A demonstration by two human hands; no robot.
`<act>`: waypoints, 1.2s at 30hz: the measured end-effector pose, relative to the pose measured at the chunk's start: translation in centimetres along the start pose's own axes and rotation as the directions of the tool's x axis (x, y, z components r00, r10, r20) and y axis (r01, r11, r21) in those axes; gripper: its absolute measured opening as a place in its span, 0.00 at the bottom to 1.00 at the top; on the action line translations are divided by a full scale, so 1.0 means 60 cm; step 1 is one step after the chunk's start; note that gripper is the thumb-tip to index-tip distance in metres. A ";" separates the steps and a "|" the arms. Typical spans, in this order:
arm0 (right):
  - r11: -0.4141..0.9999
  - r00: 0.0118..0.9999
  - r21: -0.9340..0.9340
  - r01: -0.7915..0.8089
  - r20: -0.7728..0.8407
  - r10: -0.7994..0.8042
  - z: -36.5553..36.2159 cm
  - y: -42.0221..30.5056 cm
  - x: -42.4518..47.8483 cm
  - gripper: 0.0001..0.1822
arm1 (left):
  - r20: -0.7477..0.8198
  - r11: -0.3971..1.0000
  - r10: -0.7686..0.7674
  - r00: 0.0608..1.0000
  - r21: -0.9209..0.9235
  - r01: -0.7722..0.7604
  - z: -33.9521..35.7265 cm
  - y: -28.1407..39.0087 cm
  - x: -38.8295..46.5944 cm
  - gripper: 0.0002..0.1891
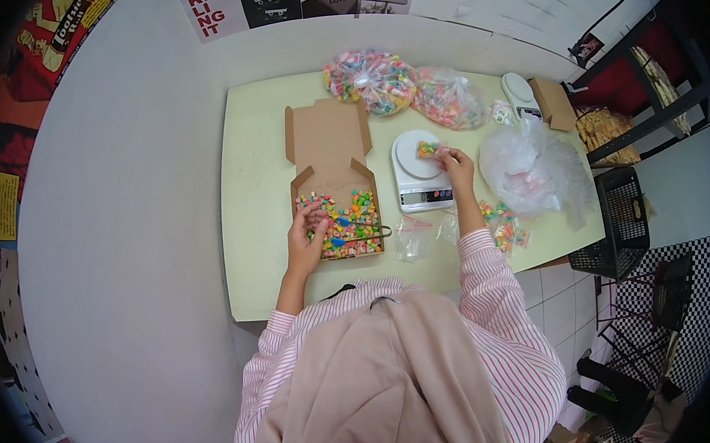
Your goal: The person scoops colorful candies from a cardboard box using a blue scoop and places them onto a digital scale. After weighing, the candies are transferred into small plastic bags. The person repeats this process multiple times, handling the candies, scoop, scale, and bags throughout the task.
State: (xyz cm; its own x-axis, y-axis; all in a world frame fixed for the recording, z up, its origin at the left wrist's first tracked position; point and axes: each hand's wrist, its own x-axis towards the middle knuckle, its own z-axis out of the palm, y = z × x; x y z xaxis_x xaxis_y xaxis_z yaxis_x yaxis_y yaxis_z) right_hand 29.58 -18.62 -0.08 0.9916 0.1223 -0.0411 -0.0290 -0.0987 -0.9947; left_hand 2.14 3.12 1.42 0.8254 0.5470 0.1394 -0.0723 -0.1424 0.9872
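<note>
My right hand (456, 165) grips the edge of a small clear bag of colourful candies (427, 149) at the round plate of a white digital kitchen scale (415, 170). Whether the bag rests on the plate I cannot tell. Over the left side of an open cardboard box (327, 136) is my left hand (308, 234), fingers loosely curled above the candies. Many small multicoloured candies (365, 210) fill the front part of the box. Tongs with blue tips (364, 224) lie across them, the bent end over the box's right wall.
Flat clear zip bags (414, 238) and filled candy bags (506, 229) lie right of the box. Two large candy bags (370, 80) stand behind. A crumpled plastic bag (522, 168), a second scale (520, 91) and a small carton (551, 104) occupy the right. Beside the table stands a black crate (620, 221).
</note>
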 end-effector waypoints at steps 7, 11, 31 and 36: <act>0.878 0.988 -0.468 0.099 -0.058 -0.143 0.008 -0.004 -0.002 0.17 | -0.009 1.000 0.019 1.000 0.015 -0.019 -0.004 -0.002 -0.003 0.15; 0.826 0.941 -0.561 0.057 -0.245 -0.232 -0.007 0.016 -0.009 0.21 | -0.005 0.999 0.037 0.999 0.011 -0.037 -0.001 -0.003 -0.002 0.15; 0.889 0.917 -0.458 0.008 -0.351 -0.189 -0.027 0.038 -0.044 0.21 | 0.017 0.998 0.055 0.998 0.004 -0.055 -0.004 -0.007 0.002 0.15; 0.895 0.929 -0.447 -0.016 -0.338 -0.153 -0.018 0.037 -0.034 0.20 | 0.017 0.999 0.046 0.999 -0.001 -0.046 -0.007 -0.007 0.000 0.15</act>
State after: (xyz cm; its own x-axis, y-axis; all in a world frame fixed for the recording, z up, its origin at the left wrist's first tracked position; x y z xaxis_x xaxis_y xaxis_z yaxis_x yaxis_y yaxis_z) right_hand 27.61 -20.18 -2.08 0.9678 -0.2052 0.1456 0.0148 -0.5314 -0.8470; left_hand 1.95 3.52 1.03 0.8305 0.5261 0.1831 -0.1106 -0.1664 0.9798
